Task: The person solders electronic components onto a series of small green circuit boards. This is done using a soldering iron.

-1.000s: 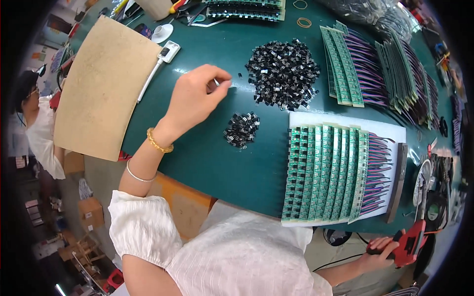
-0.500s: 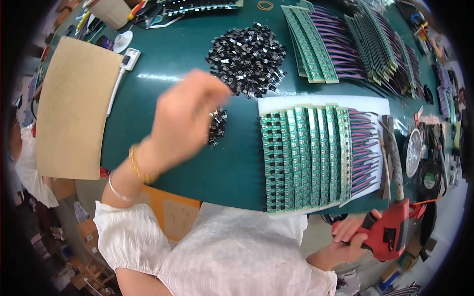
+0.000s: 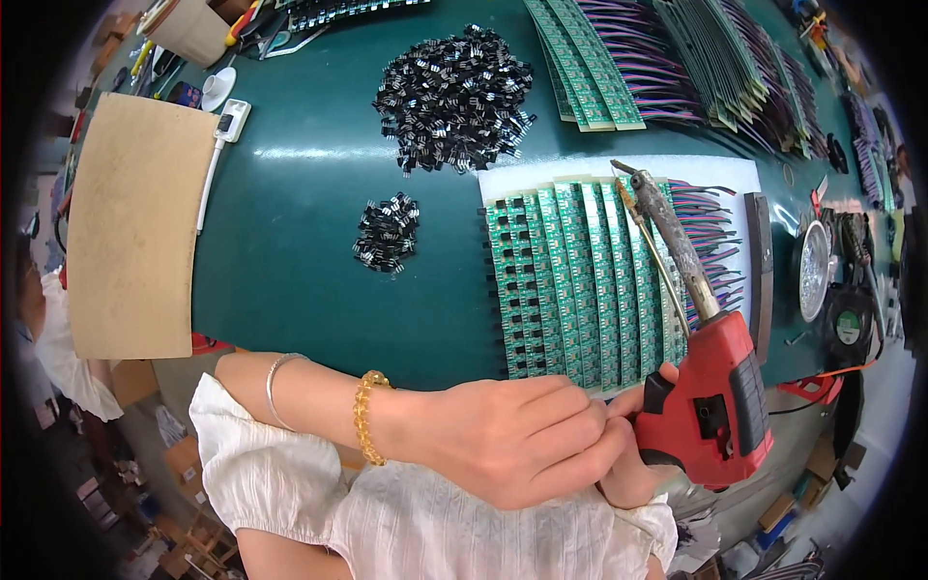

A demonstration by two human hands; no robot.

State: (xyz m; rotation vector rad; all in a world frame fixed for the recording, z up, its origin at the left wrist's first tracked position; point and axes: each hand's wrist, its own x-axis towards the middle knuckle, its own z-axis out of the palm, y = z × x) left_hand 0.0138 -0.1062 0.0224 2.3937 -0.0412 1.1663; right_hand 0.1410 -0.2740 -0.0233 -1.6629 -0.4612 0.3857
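Note:
My right hand (image 3: pixel 633 469) grips the handle of a red soldering gun (image 3: pixel 710 411), partly hidden behind it. The gun's long metal barrel and thin wire feed tube point up over a row of green circuit board strips (image 3: pixel 590 280). Across my body lies my left hand (image 3: pixel 522 435), fingers curled, up against the right hand by the gun's handle; whatever is between its fingers is hidden. Small black components (image 3: pixel 512 280) stand along the leftmost strips. Purple and dark wires (image 3: pixel 706 232) come off the strips' right side. Under them is a white foam sheet (image 3: pixel 541 174).
A small heap of black three-legged components (image 3: pixel 387 232) lies left of the strips, a larger heap (image 3: pixel 454 97) behind it. More wired boards (image 3: pixel 706 63) are stacked at the back right. A tan board (image 3: pixel 140 227) and white power strip (image 3: pixel 232 121) are left; a metal dish (image 3: pixel 814 271) is right.
My left hand has come from beside the small component heap down to my right hand. The soldering gun has moved up and left, its barrel now over the strips.

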